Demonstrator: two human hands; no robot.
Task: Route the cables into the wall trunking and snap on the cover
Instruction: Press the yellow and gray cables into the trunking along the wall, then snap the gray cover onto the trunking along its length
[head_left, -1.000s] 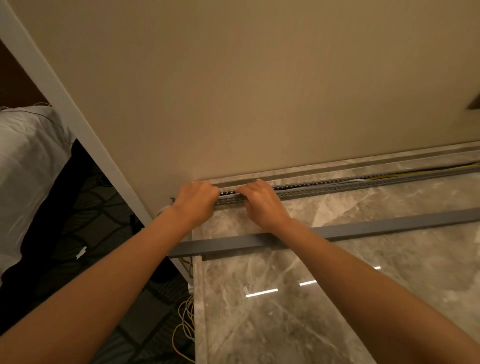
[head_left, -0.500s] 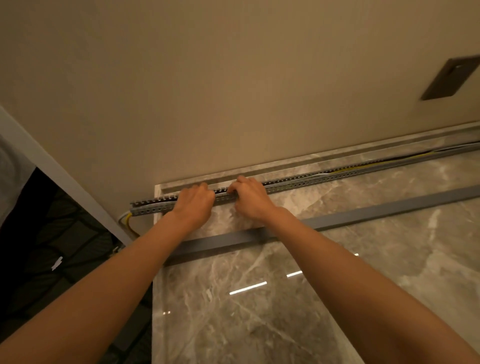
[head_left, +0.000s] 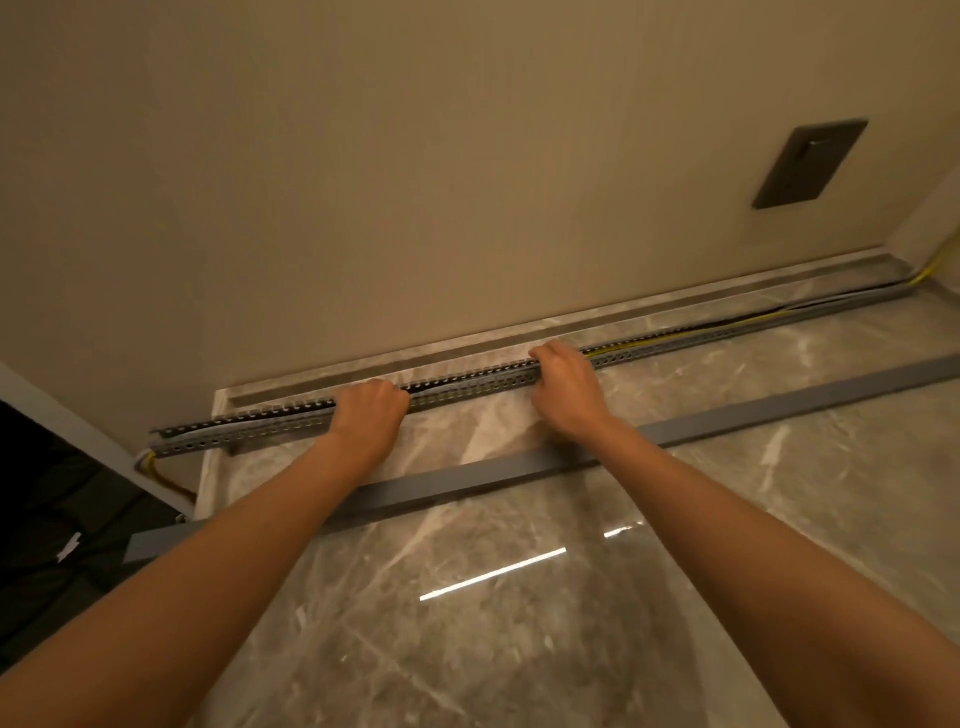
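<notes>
Both hands are down on the trunking, the long grey slotted channel that lies on the marble floor along the foot of the beige wall. The left hand is curled over the channel's top edge, fingers folded down into it, knuckles up. The right hand does the same further along, fingers hooked over the rim, and there is a clear stretch of open channel between the two. Whether the fingertips pinch anything inside, I cannot tell; they are hidden in the slot.

A yellow cable shows inside the channel to the right of the right hand and runs on towards the far corner, where it climbs out. At the left end more yellow cable spills from the channel's mouth and drops past the floor's edge.

The cover, a plain grey strip, lies flat on the floor nearer the person, roughly parallel to the channel and apart from it; both forearms cross above it. Its left end overhangs the floor's edge.

High on the wall to the right sits a dark plate.
</notes>
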